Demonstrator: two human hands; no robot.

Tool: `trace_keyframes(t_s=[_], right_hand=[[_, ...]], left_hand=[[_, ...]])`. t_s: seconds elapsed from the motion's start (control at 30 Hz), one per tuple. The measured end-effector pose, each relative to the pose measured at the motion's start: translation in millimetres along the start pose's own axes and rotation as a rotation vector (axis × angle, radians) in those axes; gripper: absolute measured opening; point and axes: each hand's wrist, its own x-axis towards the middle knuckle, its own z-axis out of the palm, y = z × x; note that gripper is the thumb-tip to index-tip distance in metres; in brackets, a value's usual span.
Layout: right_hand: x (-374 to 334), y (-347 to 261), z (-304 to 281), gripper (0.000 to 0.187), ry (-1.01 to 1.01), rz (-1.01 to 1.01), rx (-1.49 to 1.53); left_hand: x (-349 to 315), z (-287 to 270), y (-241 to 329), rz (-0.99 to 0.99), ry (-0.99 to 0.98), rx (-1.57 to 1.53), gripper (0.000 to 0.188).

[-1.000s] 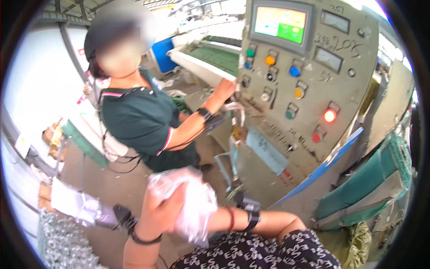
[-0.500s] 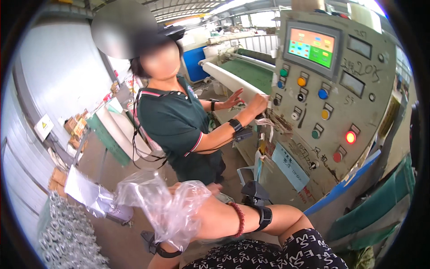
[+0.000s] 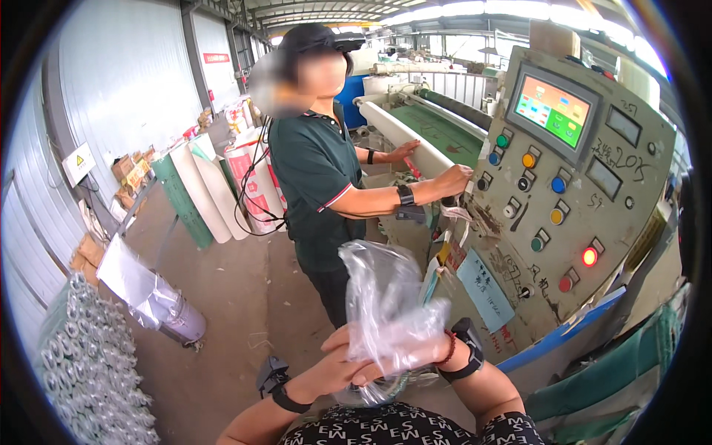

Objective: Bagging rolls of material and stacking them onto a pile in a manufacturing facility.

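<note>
A crumpled clear plastic bag [image 3: 380,278] stands up in front of my body, gathered between my two hands. My left hand [image 3: 331,369] comes from the lower left, its fingers closed on the bag's lower left side. From the lower right reaches my right hand [image 3: 412,354], partly covered by the film, with its fingers curled round the bag's bottom. The plastic and the left fingers hide some of the right fingertips. Below the hands, the loose lower part of the film hangs close to my patterned black clothing [image 3: 386,424].
A co-worker [image 3: 311,163] stands ahead, hands at a white roll [image 3: 404,137] on a machine. At right is a control panel [image 3: 552,185] with a lit red button. Left are a film-topped bin [image 3: 182,315], a stack of green rolls [image 3: 89,371] and upright rolls [image 3: 208,189].
The bag has moved right and rises higher. My hands have come together at its base, the left one now plainly visible. The view has shifted, and the co-worker appears further right.
</note>
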Motion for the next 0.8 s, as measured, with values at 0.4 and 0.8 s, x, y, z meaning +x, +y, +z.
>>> trace_keyframes(t_s=[0.4,0.8], right_hand=[[-15.2,-20.8,30.6,0.043,0.154,0.039,0.673],[-1.8,-46.0,13.7,0.029,0.58,0.32,0.705]], left_hand=[[8.8,17.5,21.7,-0.349,-0.061,-0.792,0.058],[-27.0,7.0,91.1,-0.591,0.288,-0.335,0.09]])
